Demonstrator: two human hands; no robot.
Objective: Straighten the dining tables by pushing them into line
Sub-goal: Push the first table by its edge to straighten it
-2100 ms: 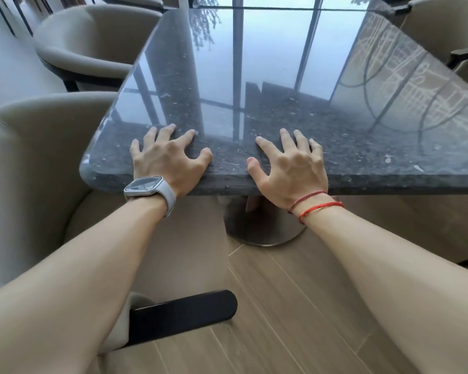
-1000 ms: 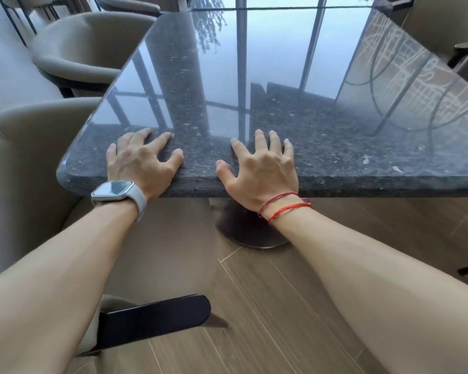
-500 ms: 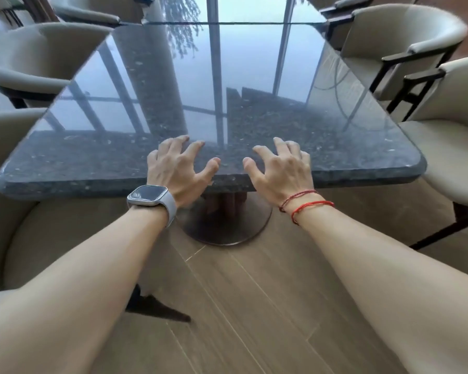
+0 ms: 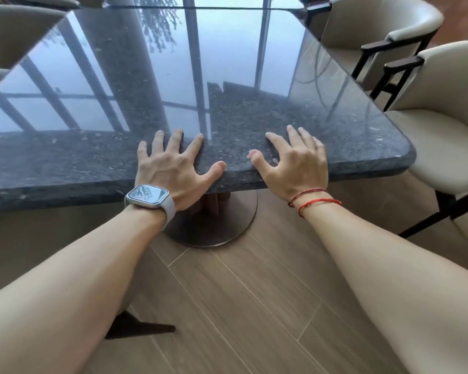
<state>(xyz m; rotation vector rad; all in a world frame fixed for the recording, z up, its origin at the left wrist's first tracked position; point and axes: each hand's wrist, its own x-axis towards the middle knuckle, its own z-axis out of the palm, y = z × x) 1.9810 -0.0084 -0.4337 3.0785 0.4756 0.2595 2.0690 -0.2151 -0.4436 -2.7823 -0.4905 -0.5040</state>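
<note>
One dining table [image 4: 335, 122] with a dark, shiny stone top stands right in front of the person. Its near edge runs under both hands. The left hand [image 4: 173, 171] lies flat on the top, close to the edge, with its fingers spread wide and its thumb along the rim. The right hand [image 4: 295, 166] is just beside it, a little apart. Its fingers are spread too, a bit bent, with the tips on the stone. I cannot tell if its palm touches the edge. Neither hand is curled round anything. Both are near the middle of the near edge, above the table's one round foot [image 4: 214, 225] on the wood floor [image 4: 254, 306].

The left wrist has one watch [image 4: 147, 197]. The right wrist has two red strings [image 4: 322, 201].

Two pale chairs are on the right: a near chair [image 4: 443, 117] tucked close to the table corner, and a far chair [image 4: 384, 20] behind it. One more pale chair [image 4: 11, 28] is at the far left. A thin strip of another dark table [image 4: 200, 2] shows past the far edge.
</note>
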